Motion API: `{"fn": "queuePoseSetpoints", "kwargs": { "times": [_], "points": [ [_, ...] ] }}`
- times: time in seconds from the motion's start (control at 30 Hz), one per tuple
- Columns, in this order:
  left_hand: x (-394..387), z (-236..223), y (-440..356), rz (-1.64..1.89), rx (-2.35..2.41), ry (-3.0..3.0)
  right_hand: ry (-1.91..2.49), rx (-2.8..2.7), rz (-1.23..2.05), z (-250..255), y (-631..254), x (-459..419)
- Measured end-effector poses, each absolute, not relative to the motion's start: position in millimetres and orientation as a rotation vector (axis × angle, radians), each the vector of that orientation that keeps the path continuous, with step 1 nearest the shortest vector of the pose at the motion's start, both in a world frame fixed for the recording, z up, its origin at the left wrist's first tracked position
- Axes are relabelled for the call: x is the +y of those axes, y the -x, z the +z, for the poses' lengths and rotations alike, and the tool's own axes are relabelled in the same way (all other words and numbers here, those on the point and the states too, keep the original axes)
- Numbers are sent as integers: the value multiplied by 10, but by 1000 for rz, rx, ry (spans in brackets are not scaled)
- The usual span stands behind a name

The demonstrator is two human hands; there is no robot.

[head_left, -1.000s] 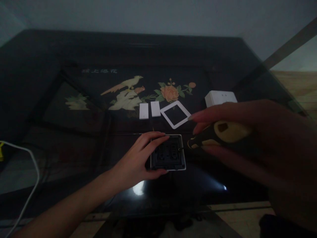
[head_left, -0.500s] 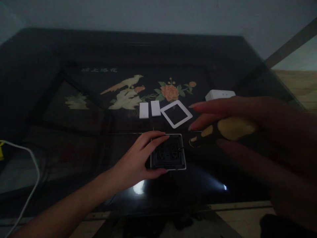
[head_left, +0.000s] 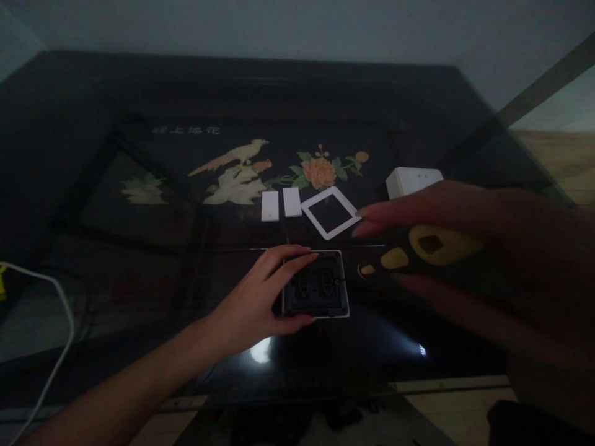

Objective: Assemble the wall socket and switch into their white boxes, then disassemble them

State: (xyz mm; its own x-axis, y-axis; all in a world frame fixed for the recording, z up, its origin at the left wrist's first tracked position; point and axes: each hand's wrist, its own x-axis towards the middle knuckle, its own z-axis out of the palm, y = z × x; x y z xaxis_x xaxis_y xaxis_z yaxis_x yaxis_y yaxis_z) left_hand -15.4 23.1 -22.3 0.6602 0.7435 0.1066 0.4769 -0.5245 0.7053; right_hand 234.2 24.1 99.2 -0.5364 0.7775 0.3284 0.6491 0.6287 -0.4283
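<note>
Head camera view shows me a person's two bare hands over a glossy black table (head_left: 139, 297) inlaid with a bird and flowers. The left hand (head_left: 258, 291) is closed around a square black switch module with a white rim (head_left: 320, 288), fingers over its far edge and thumb against its near edge. That module lies flat near the table's front edge.

Over on the right, the right hand (head_left: 502, 248) is around a yellow-and-black screwdriver handle (head_left: 395, 257), the forefinger stretched out above it and the thumb below. It's too dim for me to tell how tightly that hand is closed. The thin dark shaft (head_left: 341, 280) points left, its end at the module's right side.

Just beyond them sit two small white rectangular plates (head_left: 269, 206), side by side, and a white square frame (head_left: 320, 232) turned cornerwise. The right forefinger's tip overlaps the frame's corner; I can't say whether they touch. A white box with small holes (head_left: 409, 179) stands farther right, partly hidden by that hand. Far left, a white cable (head_left: 69, 316) curves down the table beside something yellow (head_left: 2, 282).
</note>
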Motion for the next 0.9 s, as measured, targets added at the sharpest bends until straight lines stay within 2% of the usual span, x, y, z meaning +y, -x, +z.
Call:
{"fn": "queuePoseSetpoints", "kwargs": {
  "times": [0.17,0.43,0.73,0.9],
  "points": [
    [239,-238,164,546,933,-2226,999,-2365,373,955,-2387,278],
    [225,-266,169,571,928,-2260,1247,-2327,384,963,-2291,184],
    [237,-276,180,564,938,-2260,1065,-2235,495,907,-2350,150],
    [235,-259,171,564,938,-2253,1011,-2335,380,940,-2346,192]
  ]
}}
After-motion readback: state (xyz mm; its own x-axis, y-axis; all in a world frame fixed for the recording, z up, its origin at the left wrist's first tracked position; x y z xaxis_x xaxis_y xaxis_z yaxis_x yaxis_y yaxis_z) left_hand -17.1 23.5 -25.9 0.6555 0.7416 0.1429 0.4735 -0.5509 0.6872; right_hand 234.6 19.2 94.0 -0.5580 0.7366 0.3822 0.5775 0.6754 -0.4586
